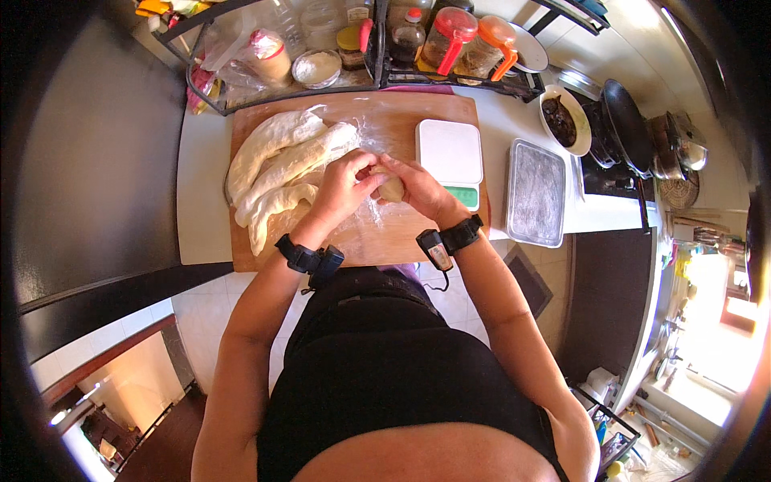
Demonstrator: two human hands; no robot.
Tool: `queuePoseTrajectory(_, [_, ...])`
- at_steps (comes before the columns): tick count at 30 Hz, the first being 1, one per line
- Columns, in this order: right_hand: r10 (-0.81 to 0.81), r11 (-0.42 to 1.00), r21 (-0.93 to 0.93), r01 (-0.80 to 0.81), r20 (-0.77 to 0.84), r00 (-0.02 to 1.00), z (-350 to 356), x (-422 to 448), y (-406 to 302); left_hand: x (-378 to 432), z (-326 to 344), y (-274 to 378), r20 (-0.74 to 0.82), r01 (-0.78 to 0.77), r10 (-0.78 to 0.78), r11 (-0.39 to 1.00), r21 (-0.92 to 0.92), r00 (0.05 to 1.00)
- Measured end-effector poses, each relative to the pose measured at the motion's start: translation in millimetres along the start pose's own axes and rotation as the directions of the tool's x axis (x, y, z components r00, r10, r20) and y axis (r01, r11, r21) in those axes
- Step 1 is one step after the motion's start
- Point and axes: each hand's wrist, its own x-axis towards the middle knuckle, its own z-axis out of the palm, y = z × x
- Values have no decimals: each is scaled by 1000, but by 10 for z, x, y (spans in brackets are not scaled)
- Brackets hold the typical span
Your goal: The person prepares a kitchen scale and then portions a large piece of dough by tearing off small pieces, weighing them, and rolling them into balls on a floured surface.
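Between my two hands, above the floured wooden board, is a small piece of dough. My right hand cups it from the right, and the fingers of my left hand pinch at its upper left side. The fingers partly hide the piece. Several long floured strips of dough lie on the left half of the board, close to my left hand. A white kitchen scale with a green display rests at the board's right side, just beyond my right hand; its platform is bare.
Right of the board is a clear rectangular plastic container. Behind the board, a black rack holds a bowl of flour and oil jugs. A bowl of dark food and a wok stand at the back right.
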Motion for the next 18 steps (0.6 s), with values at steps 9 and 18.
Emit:
queuePoseTrajectory(9, [-94,995,-31,99,139,986,-17,-34,131,-11,15,343,33,-181,179,957,229,983])
queuePoseTrajectory(18, [-86,951,305,39,143,986,65,-13,184,-33,67,277,-156,52,-63,996,-74,986])
